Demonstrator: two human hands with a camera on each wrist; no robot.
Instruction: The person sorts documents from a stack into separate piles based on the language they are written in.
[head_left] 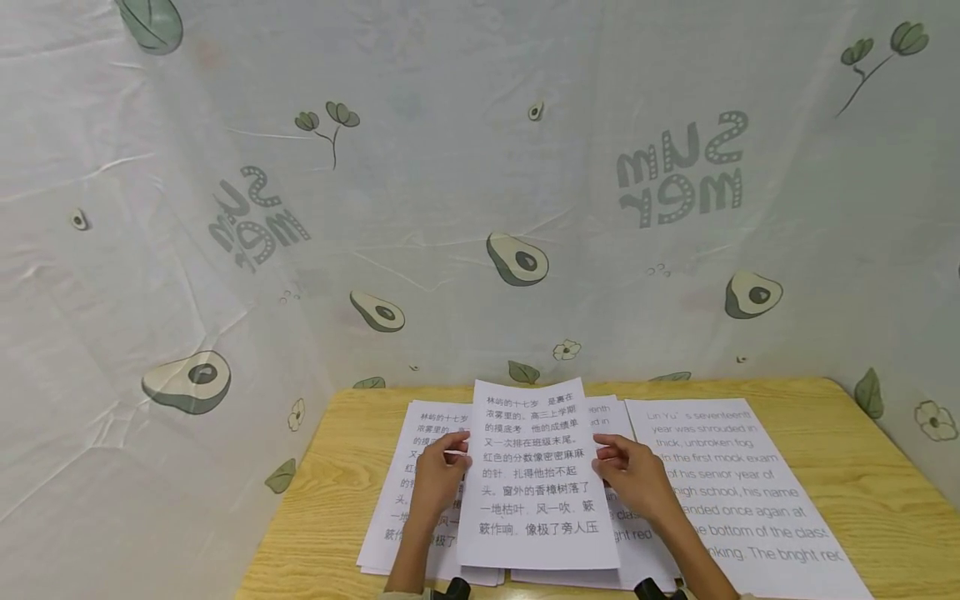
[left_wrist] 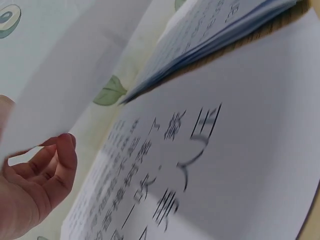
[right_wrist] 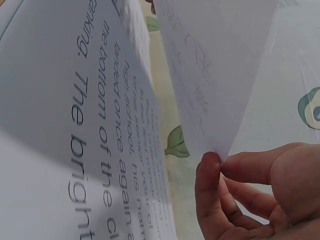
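Note:
A sheet of paper (head_left: 534,492) printed with Chinese text is held up, facing the head camera, between my two hands. Its left edge is pinched by my left hand (head_left: 439,479), its right edge by my right hand (head_left: 637,477). In the left wrist view the left hand (left_wrist: 40,185) has its thumb and fingers at the edge of the sheet (left_wrist: 70,75). From the right wrist, the right hand (right_wrist: 255,195) shows thumb and fingertip meeting on the sheet's edge (right_wrist: 220,70). Beneath lies a pile of Chinese pages (head_left: 386,512), partly hidden by the sheet.
English-printed pages (head_left: 647,554) lie behind the sheet, mostly covered by it. Another English page (head_left: 750,492) lies to the right on the wooden table (head_left: 303,517). A pale curtain (head_left: 450,200) with avocado prints hangs along the table's far edge.

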